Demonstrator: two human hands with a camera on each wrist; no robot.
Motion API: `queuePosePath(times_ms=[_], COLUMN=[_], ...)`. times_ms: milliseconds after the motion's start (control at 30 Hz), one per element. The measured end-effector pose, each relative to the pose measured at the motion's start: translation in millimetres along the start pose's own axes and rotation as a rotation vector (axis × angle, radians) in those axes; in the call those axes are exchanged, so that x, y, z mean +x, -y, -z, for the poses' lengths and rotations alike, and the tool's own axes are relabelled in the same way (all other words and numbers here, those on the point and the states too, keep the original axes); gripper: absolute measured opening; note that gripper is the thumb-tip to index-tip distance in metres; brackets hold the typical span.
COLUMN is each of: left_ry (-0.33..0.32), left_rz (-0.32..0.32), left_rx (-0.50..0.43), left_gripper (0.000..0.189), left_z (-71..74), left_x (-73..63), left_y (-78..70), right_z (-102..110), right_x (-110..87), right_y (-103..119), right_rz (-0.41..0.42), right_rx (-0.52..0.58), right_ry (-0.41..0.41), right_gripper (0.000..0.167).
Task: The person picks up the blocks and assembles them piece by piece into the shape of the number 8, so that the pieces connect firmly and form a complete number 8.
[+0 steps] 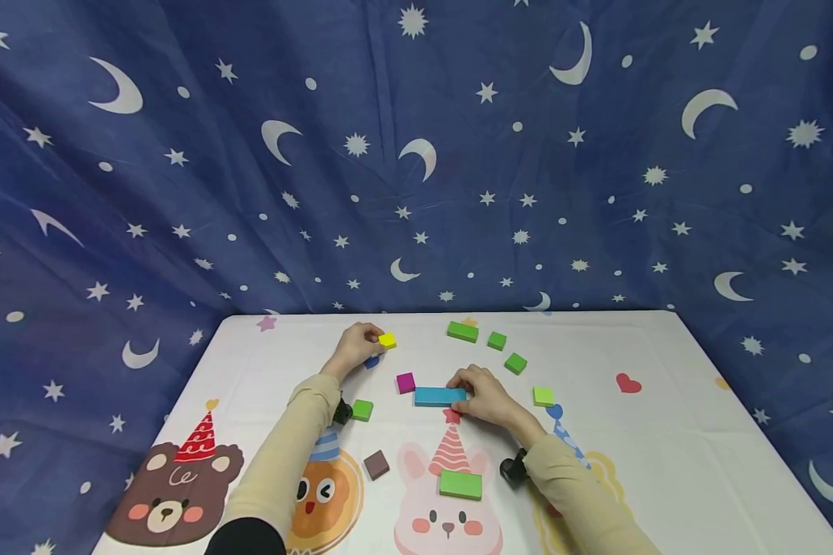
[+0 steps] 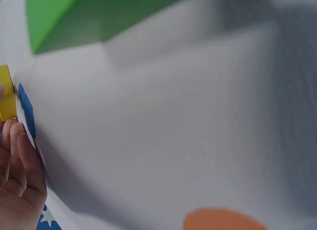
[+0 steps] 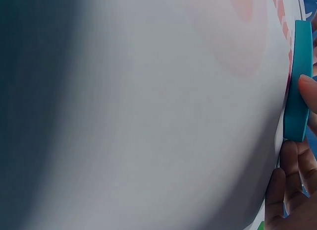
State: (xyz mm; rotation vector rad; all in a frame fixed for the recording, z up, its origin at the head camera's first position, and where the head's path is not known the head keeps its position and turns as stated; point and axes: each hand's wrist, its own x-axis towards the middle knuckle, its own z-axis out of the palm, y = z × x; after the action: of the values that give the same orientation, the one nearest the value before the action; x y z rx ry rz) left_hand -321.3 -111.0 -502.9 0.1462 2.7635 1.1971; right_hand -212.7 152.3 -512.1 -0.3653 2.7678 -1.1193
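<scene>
At the far left of the table, my left hand (image 1: 355, 347) pinches a small yellow block (image 1: 387, 341) between thumb and fingers. The left wrist view catches the yellow block (image 2: 7, 98) at its left edge, above the fingertips. My right hand (image 1: 484, 393) grips the right end of a long blue block (image 1: 436, 397), which lies crosswise near the middle of the table. In the right wrist view the thumb presses against the face of the blue block (image 3: 298, 91), with other fingers behind it. A magenta block (image 1: 406, 383) sits just beyond the blue block's left end.
Green blocks (image 1: 463, 331) (image 1: 496, 341) (image 1: 516, 363) lie at the back right, a lime block (image 1: 544, 396) right of my right hand. A green block (image 1: 362, 410) lies by my left wrist. Nearer are a brown block (image 1: 376, 465) and a green block (image 1: 460, 485).
</scene>
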Motion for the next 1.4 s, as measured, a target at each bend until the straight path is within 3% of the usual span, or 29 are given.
queuePosePath(times_ms=[200, 900, 1400], left_ry=[0.044, 0.181, 0.246], left_rz=[-0.013, -0.173, -0.203], left_rx=[0.02, 0.067, 0.066], left_gripper=[0.031, 0.028, 0.029], left_z=[2.7, -6.4, -10.0], left_x=[-3.7, -12.0, -18.7], left_y=[-4.8, -12.3, -17.8], right_z=[-0.6, -0.7, -1.3], right_x=[0.3, -1.4, -1.7], right_y=[-1.3, -0.9, 0.0], right_rz=[-0.002, -0.01, -0.024], right_rx=[0.003, 0.003, 0.004], right_ry=[-0.001, -0.006, -0.009], right_gripper=[0.023, 0.023, 0.024])
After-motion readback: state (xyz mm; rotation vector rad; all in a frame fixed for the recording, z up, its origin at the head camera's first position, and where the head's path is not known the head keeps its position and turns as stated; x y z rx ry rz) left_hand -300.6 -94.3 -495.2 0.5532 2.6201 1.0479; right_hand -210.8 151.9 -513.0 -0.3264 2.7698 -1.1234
